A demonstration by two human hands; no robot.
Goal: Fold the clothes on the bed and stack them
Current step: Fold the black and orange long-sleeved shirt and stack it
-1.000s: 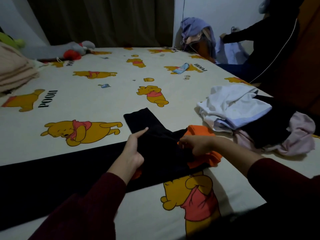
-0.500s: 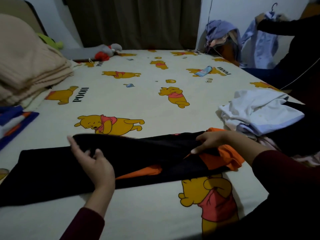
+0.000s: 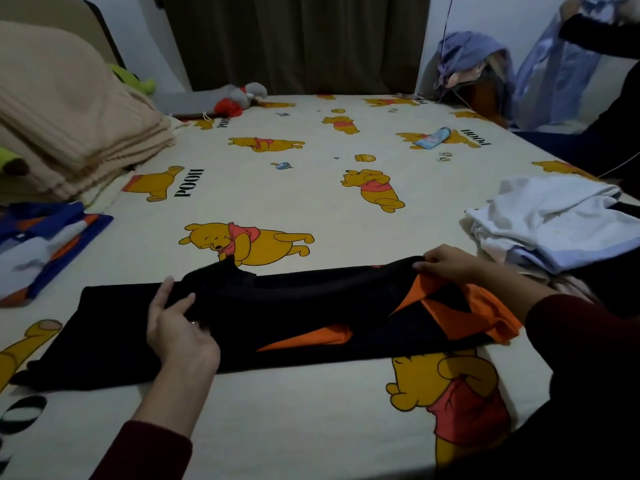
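Far left: folded blue-orange garment flat at bed edge, beige blankets stacked behind it. Likely start of the stack, only a guess.

Black garment laid lengthwise across near edge of bed, orange lining showing in middle and at right end. Soft, light, limp knit by look; no stiffness, bound to sag and slide if lifted by one point. Top edge already turned over along its length, a small flap sticking up near centre. Best held at two spread points along the folded edge, as now, or at the corners.

Left hand on the left half of the cloth, thumb and fingers closed on a pinch of fabric near the fold. Right hand at the upper right end, fingers curled over the black edge just above the orange part, clamped on it.

Sheet printed with bears, flat and smooth, plenty of friction for cloth; good for pressing folds down.

Right: unfolded pile, white and pale blue on top, darker and pink pieces under, just beside the right hand. Still to be folded.

Room dim. Curtain at back, plush toy at far edge, clothes heap in corner. Second person at far right holding a pale blue shirt.
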